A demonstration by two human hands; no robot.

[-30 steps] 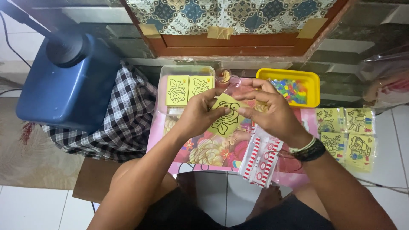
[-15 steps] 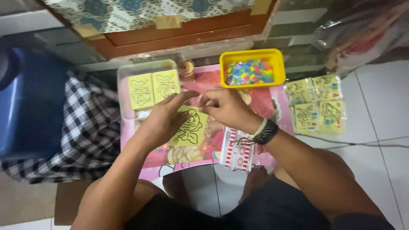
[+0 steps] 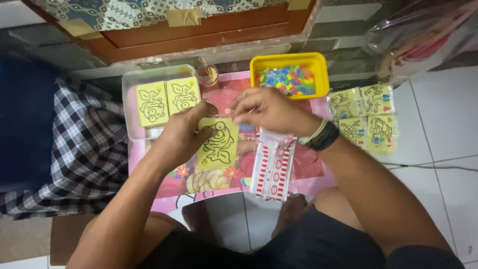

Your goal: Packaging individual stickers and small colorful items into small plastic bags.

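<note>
Since half a second back, both hands have lifted slightly off the yellow fish card (image 3: 217, 143), which lies flat on the pink desk (image 3: 308, 167). Left hand (image 3: 181, 133) rests on the card's left edge, fingers curled and pinching its top corner. Right hand (image 3: 266, 109) hovers just above, fingertips pinched narrow (on what, cannot tell). Clear tray (image 3: 130, 99) with two more yellow cards sits left; yellow tub (image 3: 289, 61) of coloured bits behind; red-striped packet (image 3: 273, 167) beside the card.

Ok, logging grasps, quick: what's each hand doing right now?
Left hand: closed on the yellow fish card, gripping its left edge.
Right hand: fingers pinched above the card's top; what they hold cannot be told.
</note>
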